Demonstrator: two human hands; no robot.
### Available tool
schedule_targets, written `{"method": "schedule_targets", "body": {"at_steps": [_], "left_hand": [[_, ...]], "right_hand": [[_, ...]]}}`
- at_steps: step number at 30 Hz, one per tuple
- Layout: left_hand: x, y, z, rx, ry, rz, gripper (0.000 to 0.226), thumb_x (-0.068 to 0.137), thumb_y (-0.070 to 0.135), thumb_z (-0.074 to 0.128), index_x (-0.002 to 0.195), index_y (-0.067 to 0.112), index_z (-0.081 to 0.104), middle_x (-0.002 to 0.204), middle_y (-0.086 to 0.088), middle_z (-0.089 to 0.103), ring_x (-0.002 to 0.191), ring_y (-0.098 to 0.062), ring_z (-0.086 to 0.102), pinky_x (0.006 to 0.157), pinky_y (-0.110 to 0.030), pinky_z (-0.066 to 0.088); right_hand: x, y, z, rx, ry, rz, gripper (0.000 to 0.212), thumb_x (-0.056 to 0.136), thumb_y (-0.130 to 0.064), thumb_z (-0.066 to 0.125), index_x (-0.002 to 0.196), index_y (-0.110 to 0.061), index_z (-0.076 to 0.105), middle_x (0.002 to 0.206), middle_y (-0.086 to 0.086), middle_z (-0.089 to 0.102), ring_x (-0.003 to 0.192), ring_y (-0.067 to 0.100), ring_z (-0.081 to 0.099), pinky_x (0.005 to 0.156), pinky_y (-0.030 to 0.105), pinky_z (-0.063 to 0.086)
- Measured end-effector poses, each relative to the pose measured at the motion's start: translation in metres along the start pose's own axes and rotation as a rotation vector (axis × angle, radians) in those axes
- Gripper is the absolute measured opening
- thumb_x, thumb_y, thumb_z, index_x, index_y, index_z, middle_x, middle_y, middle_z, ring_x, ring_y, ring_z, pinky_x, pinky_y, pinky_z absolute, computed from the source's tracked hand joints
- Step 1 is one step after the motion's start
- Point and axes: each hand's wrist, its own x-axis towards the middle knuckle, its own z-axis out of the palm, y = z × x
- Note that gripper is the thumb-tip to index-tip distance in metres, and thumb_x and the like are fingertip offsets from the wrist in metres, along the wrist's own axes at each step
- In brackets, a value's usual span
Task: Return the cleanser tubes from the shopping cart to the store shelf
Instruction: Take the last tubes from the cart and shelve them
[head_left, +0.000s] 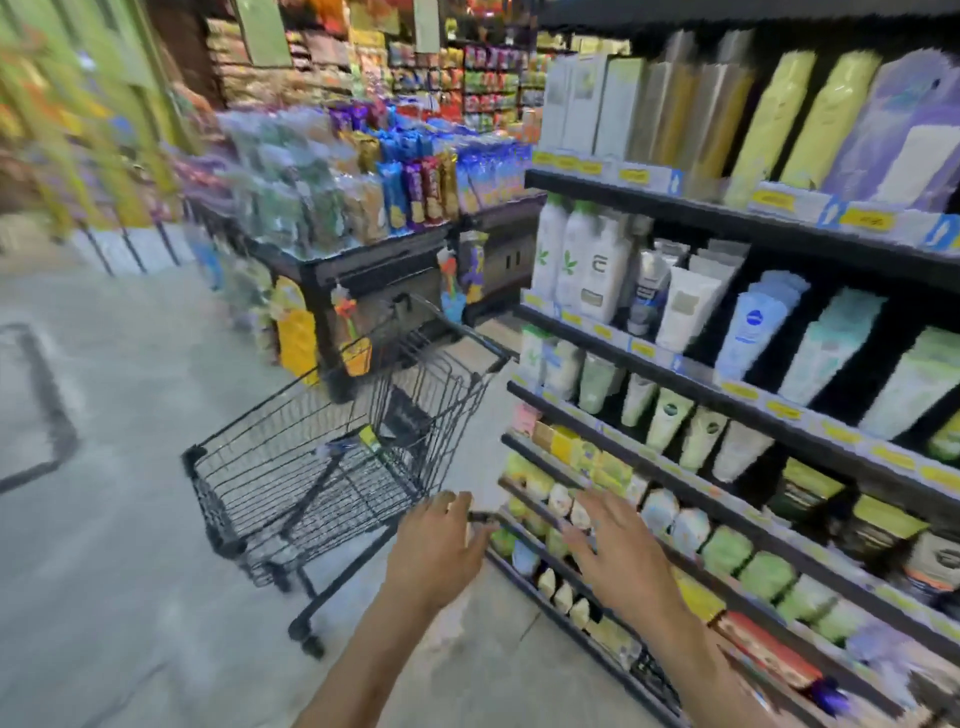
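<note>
A black wire shopping cart (332, 467) stands in the aisle beside the store shelf (727, 405). Inside its basket lie small items, one blue-white and one yellow-green (358, 439), too blurred to name. Cleanser tubes (691, 306) in white, blue and green stand in rows on the shelf's middle levels. My left hand (441, 551) is spread, fingers apart, at the cart's handle end; nothing is in it. My right hand (618, 551) hovers open in front of the lower shelf rows, also holding nothing.
A black display stand (374, 260) piled with snack packets sits just beyond the cart. More stocked shelving (467, 67) fills the back. Grey concrete floor (119, 519) stretches to the left of the cart. Boxes and soap bars line the lower shelves.
</note>
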Motion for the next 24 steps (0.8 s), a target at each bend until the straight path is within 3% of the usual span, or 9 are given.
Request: {"method": "schedule_targets", "body": {"at_steps": [5,12,21,24], "left_hand": [[-0.024,-0.083,-0.011,-0.053,0.012,-0.176,0.058,0.104,0.059,0.035,0.149,0.023,0.044,0.142,-0.003,0.054,0.129,-0.028,0.051,0.107,-0.040,0.042],[-0.006,-0.198,-0.019,-0.120,0.030,-0.317,0.059,0.104,0.058,0.039,0.149,0.020,0.044,0.147,-0.005,0.052,0.133,-0.028,0.049,0.111,-0.041,0.040],[0.054,-0.330,-0.025,-0.118,-0.018,-0.389,0.057,0.104,0.056,0.041,0.144,0.016,0.050,0.140,-0.006,0.057,0.129,-0.028,0.054,0.105,-0.042,0.046],[0.079,-0.360,-0.018,-0.125,-0.041,-0.406,0.059,0.103,0.055,0.044,0.146,0.015,0.050,0.143,-0.007,0.057,0.130,-0.028,0.054,0.105,-0.041,0.047]], "right_hand": [[0.037,-0.075,0.050,0.055,-0.061,-0.137,0.053,0.104,-0.047,0.049,0.153,-0.027,0.047,0.155,-0.004,0.044,0.147,0.016,0.037,0.119,0.031,0.031],[0.117,-0.167,0.120,0.000,-0.149,-0.234,0.050,0.105,-0.047,0.048,0.149,-0.024,0.049,0.153,-0.004,0.047,0.144,0.017,0.038,0.117,0.034,0.035],[0.222,-0.253,0.196,0.055,-0.283,-0.179,0.054,0.105,-0.051,0.045,0.153,-0.026,0.044,0.158,-0.004,0.042,0.146,0.016,0.036,0.113,0.037,0.038],[0.257,-0.265,0.218,0.049,-0.324,-0.160,0.057,0.104,-0.055,0.042,0.152,-0.025,0.044,0.157,-0.001,0.044,0.145,0.018,0.037,0.113,0.043,0.042]]}}
